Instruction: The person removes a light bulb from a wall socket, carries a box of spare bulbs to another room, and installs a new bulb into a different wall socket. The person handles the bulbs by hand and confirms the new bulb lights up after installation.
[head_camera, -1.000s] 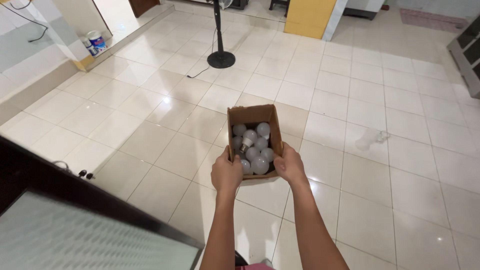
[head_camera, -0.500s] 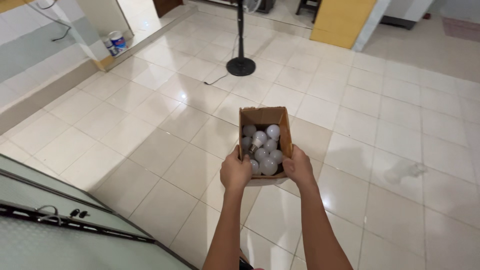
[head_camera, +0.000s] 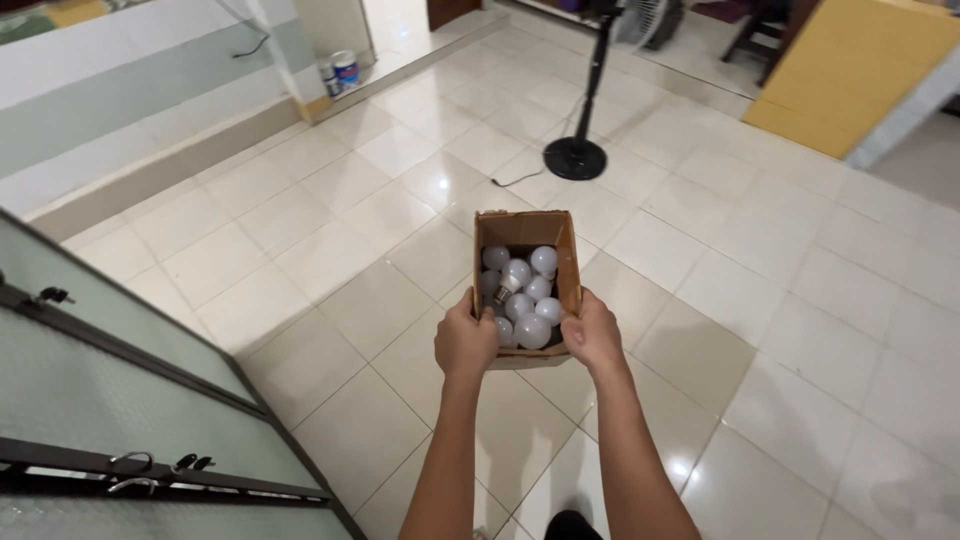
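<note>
Bright, sharp daylight; glare on glossy floor tiles.

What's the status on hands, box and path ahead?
Left hand and right hand grip cardboard box. White bulbs inside. Fan stand on floor ahead.

Open brown cardboard box holds white bulbs, level.

The fan stand now sits farther right; the glass door looms seemingly nearer.
</note>
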